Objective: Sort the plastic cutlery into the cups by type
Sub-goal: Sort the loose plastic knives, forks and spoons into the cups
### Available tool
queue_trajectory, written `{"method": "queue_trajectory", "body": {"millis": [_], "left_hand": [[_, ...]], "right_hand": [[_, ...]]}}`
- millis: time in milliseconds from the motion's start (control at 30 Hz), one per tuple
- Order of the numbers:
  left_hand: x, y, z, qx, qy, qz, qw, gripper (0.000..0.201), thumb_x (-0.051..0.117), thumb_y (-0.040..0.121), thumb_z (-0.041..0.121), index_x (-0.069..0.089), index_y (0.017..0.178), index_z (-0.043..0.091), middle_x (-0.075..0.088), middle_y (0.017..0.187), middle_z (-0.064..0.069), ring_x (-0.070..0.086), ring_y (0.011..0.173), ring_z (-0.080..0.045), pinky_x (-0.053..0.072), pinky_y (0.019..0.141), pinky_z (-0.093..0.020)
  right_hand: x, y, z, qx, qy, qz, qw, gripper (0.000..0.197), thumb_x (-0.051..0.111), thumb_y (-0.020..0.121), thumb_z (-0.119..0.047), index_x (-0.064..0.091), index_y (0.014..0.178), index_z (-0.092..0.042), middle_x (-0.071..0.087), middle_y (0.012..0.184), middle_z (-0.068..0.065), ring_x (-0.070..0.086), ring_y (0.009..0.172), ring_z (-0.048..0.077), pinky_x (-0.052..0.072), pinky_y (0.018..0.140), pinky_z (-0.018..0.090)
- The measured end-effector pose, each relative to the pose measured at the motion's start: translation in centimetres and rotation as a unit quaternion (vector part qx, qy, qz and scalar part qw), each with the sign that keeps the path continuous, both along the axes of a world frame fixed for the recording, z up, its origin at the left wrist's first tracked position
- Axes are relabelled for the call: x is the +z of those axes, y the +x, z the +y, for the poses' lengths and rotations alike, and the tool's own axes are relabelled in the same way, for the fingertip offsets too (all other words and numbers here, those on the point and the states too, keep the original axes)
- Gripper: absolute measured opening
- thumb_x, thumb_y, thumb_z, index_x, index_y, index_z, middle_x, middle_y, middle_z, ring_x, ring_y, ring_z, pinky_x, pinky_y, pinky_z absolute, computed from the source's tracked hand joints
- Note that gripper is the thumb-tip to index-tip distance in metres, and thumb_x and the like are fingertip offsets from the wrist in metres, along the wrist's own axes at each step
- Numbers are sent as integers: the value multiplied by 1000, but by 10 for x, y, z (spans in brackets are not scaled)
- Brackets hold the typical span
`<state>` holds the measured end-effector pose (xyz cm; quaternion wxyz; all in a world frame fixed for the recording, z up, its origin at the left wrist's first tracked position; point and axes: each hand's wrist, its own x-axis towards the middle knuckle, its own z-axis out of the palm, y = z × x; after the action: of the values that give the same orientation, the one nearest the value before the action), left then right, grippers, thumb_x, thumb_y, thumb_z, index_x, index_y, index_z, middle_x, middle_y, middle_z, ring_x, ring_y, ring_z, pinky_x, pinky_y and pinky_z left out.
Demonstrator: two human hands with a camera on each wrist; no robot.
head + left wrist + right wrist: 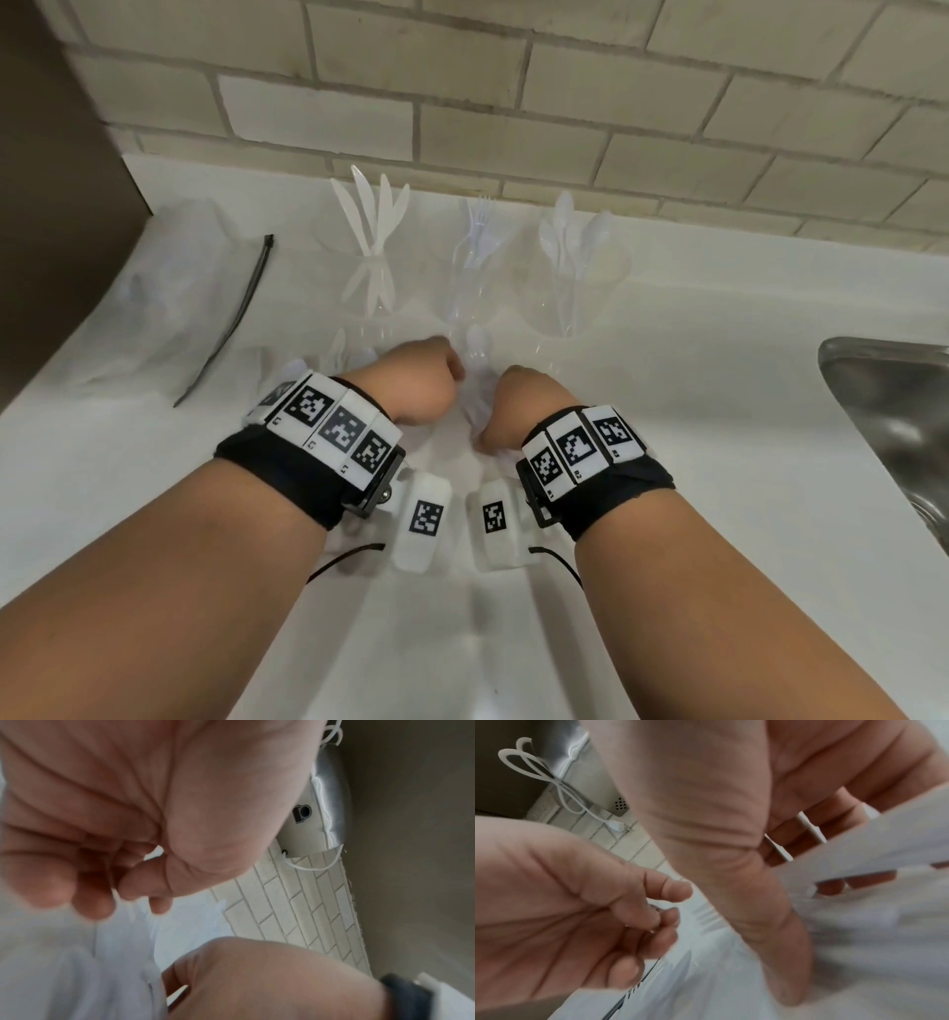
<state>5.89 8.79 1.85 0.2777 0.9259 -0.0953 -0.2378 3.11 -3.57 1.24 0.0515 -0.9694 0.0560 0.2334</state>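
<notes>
Three clear cups stand in a row at the back of the white counter (pixel 719 370): the knife cup (pixel 372 288) on the left, the fork cup (pixel 475 277) in the middle, the spoon cup (pixel 577 288) on the right. Loose white and clear cutlery (pixel 480 344) lies in front of them. My left hand (pixel 441 370) hovers over this pile, its thumb and fingers (pixel 144 888) pinching a thin clear piece whose type I cannot tell. My right hand (pixel 493 411) is beside it, fingers curled round a white cutlery handle (pixel 808 829). The handle's working end is hidden.
A steel sink (pixel 893 411) is sunk into the counter at the right. A clear plastic bag (pixel 169 308) with a black zip strip lies at the left, next to a dark cabinet side (pixel 51 180). A tiled wall (pixel 513 103) backs the cups.
</notes>
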Motion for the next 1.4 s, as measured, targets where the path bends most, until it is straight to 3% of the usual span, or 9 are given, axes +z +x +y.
{"method": "queue_trajectory", "body": {"millis": [200, 300, 467, 567, 800, 967, 1133, 1267, 1400], "left_hand": [[-8, 22, -24, 1, 64, -21, 998, 71, 44, 83, -4, 24, 147, 19, 18, 152, -8, 37, 133, -33, 39, 105, -43], [-13, 29, -35, -53, 99, -3, 994, 82, 45, 81, -5, 12, 151, 22, 5, 159, -6, 26, 142, -31, 34, 110, -45], [-12, 31, -38, -98, 120, 26, 988, 94, 46, 78, -6, 5, 150, 40, -14, 160, 2, 9, 147, -31, 39, 106, -49], [-9, 28, -39, -121, 128, 22, 984, 89, 49, 80, -3, 12, 150, 37, -3, 161, -1, 8, 147, -32, 31, 112, -47], [-6, 17, -40, -121, 163, 19, 979, 59, 50, 84, 5, 38, 141, 11, 41, 143, -14, 48, 124, -31, 43, 101, -38], [6, 9, -34, -121, 124, 27, 984, 60, 45, 91, 3, 28, 148, 11, 33, 153, -8, 37, 136, -25, 33, 104, -30], [5, 9, -17, -26, -47, 110, 992, 53, 42, 88, -7, 46, 138, 9, 45, 144, -14, 45, 130, -32, 41, 103, -35], [3, 7, -5, 28, -165, 163, 972, 74, 35, 69, -22, 55, 129, 16, 49, 138, -10, 48, 125, -29, 44, 104, -47], [4, 4, 3, 6, -157, 118, 981, 75, 39, 73, -17, 51, 135, 23, 43, 146, -2, 42, 132, -21, 39, 108, -42]], "right_hand": [[-4, -2, -3, -11, 12, -11, 1000, 28, 70, 78, -21, 46, 78, -7, 55, 85, 4, 52, 81, 23, 39, 68, 28], [-5, -4, -5, -9, 12, -18, 1000, 44, 73, 78, -22, 50, 111, -4, 61, 105, 8, 59, 100, 26, 40, 71, 29], [-6, -5, -11, -6, 3, -13, 1000, 57, 78, 74, -26, 49, 120, -7, 61, 114, 9, 58, 107, 27, 44, 76, 32], [-5, -5, -12, -2, -2, -12, 1000, 63, 80, 72, -29, 48, 123, -9, 60, 118, 9, 57, 111, 28, 46, 82, 35], [-3, -6, -14, 10, 1, -20, 1000, 52, 72, 80, -20, 49, 125, -7, 58, 124, 9, 56, 114, 27, 46, 89, 33], [0, -9, -9, 27, 16, -39, 999, 39, 59, 90, -13, 48, 126, -3, 55, 127, 12, 54, 118, 28, 43, 94, 32], [5, -6, 0, 4, 14, 0, 1000, 42, 71, 79, -18, 54, 116, -7, 52, 83, 2, 56, 88, 23, 47, 76, 31], [3, -4, 2, 16, 3, 2, 1000, 45, 68, 82, -17, 50, 123, -7, 59, 118, 8, 58, 110, 26, 48, 89, 34], [-3, -3, 4, 29, -22, -14, 999, 36, 64, 84, -15, 52, 118, -7, 60, 118, 8, 59, 109, 26, 47, 82, 32]]}}
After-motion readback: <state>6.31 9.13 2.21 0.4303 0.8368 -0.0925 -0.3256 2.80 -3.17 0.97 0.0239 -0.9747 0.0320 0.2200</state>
